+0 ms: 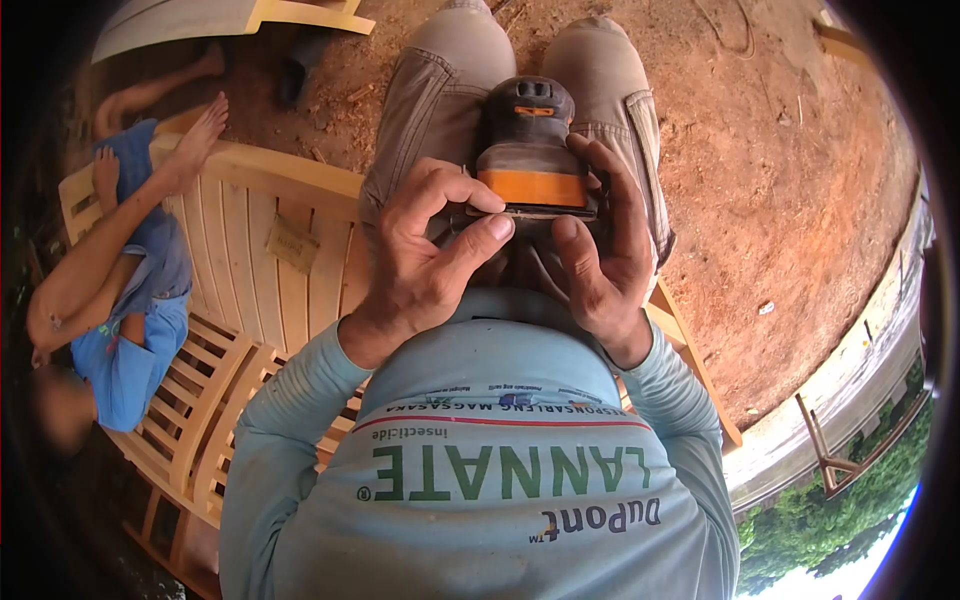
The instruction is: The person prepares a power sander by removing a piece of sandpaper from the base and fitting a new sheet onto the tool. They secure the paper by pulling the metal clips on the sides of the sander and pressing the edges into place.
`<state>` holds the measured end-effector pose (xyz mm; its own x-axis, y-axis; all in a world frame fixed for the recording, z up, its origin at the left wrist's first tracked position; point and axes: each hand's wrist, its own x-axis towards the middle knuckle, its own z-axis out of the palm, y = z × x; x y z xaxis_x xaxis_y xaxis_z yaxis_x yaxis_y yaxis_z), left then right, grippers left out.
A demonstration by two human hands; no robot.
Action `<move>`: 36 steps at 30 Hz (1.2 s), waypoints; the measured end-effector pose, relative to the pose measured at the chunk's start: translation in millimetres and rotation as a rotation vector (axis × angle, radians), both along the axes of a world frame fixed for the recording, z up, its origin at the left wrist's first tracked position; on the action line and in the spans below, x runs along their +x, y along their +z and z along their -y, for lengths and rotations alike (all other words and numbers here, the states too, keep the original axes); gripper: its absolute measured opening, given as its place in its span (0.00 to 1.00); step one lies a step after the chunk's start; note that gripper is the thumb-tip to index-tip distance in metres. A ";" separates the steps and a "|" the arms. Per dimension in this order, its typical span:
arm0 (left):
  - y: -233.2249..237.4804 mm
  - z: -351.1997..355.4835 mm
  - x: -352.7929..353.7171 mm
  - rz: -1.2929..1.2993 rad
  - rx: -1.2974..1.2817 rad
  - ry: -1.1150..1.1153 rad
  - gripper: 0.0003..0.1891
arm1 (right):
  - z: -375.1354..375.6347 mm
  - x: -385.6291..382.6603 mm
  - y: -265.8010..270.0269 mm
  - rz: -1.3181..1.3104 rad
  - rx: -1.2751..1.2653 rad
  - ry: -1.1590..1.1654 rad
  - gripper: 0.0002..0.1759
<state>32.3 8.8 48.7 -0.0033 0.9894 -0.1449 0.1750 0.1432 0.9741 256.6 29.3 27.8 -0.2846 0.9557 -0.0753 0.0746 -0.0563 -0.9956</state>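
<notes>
Sander (pixel 528 150) sits on your lap, upper middle of the frame, its long axis pointing away from you toward your knees. Both hands are at its near end, about equally close. Your left hand (pixel 420 260) is pinching the near-left corner of the base, and your right hand (pixel 600 265) is curled round the right edge.

Both sleeved forearms bend inward to centre frame, where the left hand (pixel 415 265) pinches thumb against curled fingers and the right hand (pixel 600 262) curls closed, facing it.
</notes>
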 end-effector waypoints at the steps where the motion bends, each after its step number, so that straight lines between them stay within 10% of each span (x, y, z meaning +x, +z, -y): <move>1: 0.3 -0.3 -1.1 0.003 0.002 -0.001 0.07 | 0.1 0.0 0.0 0.003 0.004 0.000 0.43; 11: 4.6 23.5 -0.7 0.400 -0.223 0.217 0.23 | 6.7 5.3 -2.5 -0.042 -0.082 -0.113 0.35; 36: 5.2 21.7 -9.4 0.327 -0.315 0.159 0.09 | 16.7 -6.8 -2.7 -0.136 -0.096 -0.184 0.21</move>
<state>22.8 -13.0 53.9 -0.0548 0.8880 -0.4566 -0.1816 0.4408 0.8791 249.8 12.6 25.1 -0.1205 0.9826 -0.1416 -0.0797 -0.1518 -0.9852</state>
